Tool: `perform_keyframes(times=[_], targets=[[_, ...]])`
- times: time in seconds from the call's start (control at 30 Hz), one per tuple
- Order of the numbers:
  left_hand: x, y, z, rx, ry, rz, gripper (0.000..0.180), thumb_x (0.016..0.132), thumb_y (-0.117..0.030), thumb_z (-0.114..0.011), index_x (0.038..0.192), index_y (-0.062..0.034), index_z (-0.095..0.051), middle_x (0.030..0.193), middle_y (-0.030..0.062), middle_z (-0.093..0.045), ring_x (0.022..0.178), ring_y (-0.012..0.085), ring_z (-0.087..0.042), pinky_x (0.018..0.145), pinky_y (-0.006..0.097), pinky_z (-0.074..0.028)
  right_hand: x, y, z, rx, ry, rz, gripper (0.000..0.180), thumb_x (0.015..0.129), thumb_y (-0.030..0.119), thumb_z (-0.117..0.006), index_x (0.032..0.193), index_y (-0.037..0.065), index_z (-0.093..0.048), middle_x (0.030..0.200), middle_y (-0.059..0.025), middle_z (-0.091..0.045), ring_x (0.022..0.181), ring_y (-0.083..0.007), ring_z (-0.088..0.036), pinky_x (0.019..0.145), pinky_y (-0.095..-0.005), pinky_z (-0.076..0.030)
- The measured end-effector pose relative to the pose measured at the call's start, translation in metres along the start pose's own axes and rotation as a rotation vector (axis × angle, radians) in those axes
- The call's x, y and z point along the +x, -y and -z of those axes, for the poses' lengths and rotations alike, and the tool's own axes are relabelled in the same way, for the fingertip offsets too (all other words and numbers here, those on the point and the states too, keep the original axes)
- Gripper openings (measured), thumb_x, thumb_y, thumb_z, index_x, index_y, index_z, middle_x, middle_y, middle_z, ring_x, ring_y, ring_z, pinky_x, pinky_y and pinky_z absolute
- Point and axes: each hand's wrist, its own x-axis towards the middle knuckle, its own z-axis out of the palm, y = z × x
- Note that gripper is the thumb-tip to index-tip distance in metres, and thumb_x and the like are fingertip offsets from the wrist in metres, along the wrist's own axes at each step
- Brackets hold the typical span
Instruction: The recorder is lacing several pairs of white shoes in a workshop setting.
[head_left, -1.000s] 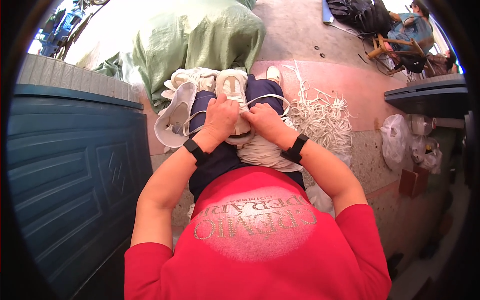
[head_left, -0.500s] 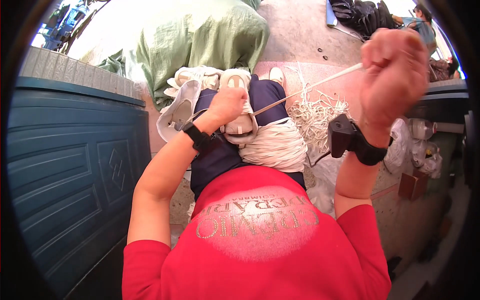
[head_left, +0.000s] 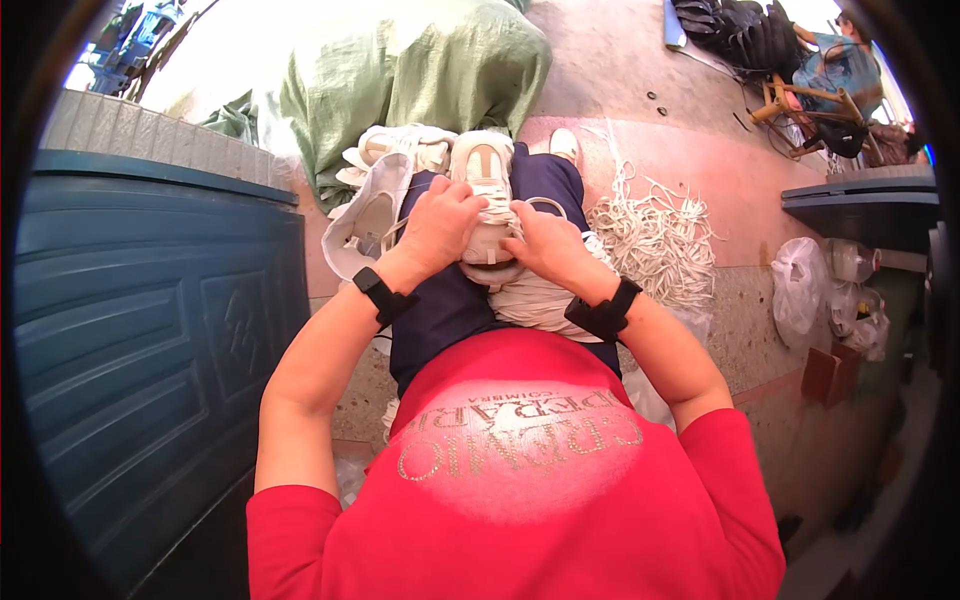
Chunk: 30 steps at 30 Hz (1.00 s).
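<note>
A beige-and-white sneaker (head_left: 482,160) lies along my lap, its toe pointing away from me and its opening toward me. My left hand (head_left: 442,228) is closed against its left edge by the lacing. At the right edge, the closed fingers of my right hand (head_left: 550,243) pinch a white shoelace (head_left: 548,203), which loops up above the hand. Both fingertips' exact hold is partly hidden. A second pale shoe (head_left: 345,235) leans at my left leg with its opening showing. Beneath my right wrist, a thick bundle of white laces (head_left: 530,308) rests on my right thigh.
More pale shoes (head_left: 405,148) sit beyond my left knee, before a green-covered heap (head_left: 410,75). Loose white laces (head_left: 655,230) pile on the floor at right. A blue panelled cabinet (head_left: 150,300) stands left; plastic bags (head_left: 800,285) hang right. Another person (head_left: 845,75) sits far right.
My right hand has come down from the upper right, where it held a lace pulled taut, to the sneaker's right edge. My left hand stays at the sneaker.
</note>
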Motion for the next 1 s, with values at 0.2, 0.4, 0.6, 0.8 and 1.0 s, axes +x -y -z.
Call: perform_keyframes(times=[0.2,0.4,0.6,0.8,1.0], targets=[[0.012,-0.008,-0.020,0.298,0.066,-0.387,0.007,0.067,-0.013,-0.053,0.071,-0.0075,-0.054,0.076,0.0053,-0.053,0.082,0.0210,-0.049,0.069,0.030,-0.042,-0.004,-0.019,0.013,-0.029,0.184,-0.040,0.023,0.074,0.024,-0.054,0.082,0.004,-0.063,0.085,-0.0165,-0.062,0.082,-0.0333,-0.060,0.073,-0.0418,-0.047],[0.016,-0.010,-0.024,0.425,0.100,-0.512,0.009,0.068,-0.014,-0.053,0.073,-0.0067,-0.052,0.071,0.0038,-0.052,0.082,0.0194,-0.049,0.068,0.030,-0.042,-0.004,-0.028,-0.004,0.061,0.063,0.003,0.023,0.073,0.022,-0.053,0.084,0.005,-0.063,0.086,-0.0179,-0.062,0.085,-0.0335,-0.059,0.074,-0.0419,-0.046],[0.022,0.018,-0.009,0.342,-0.040,-0.096,0.008,0.070,-0.009,-0.052,0.074,-0.0037,-0.056,0.074,0.0102,-0.057,0.082,0.0248,-0.050,0.069,0.034,-0.041,-0.007,-0.026,0.008,-0.012,0.185,-0.076,0.027,0.075,0.027,-0.052,0.082,0.004,-0.064,0.084,-0.0183,-0.062,0.084,-0.0342,-0.059,0.074,-0.0422,-0.046],[0.019,0.012,-0.015,-0.247,-0.006,0.252,0.018,0.080,-0.014,-0.050,0.077,0.0007,-0.059,0.072,0.0195,-0.059,0.072,0.0357,-0.055,0.066,0.042,-0.044,-0.011,-0.008,0.008,-0.036,0.175,-0.003,0.031,0.077,0.031,-0.051,0.079,0.003,-0.063,0.079,-0.0179,-0.062,0.079,-0.0344,-0.060,0.071,-0.0426,-0.047],[0.052,-0.009,0.003,-0.177,0.577,0.303,0.039,0.075,-0.037,-0.058,0.068,0.0008,-0.065,0.069,0.0206,-0.061,0.070,0.0343,-0.060,0.065,0.040,-0.047,-0.017,0.004,0.000,-0.128,0.070,0.112,0.031,0.076,0.032,-0.054,0.072,0.003,-0.063,0.071,-0.0162,-0.062,0.071,-0.0310,-0.062,0.064,-0.0409,-0.049]])
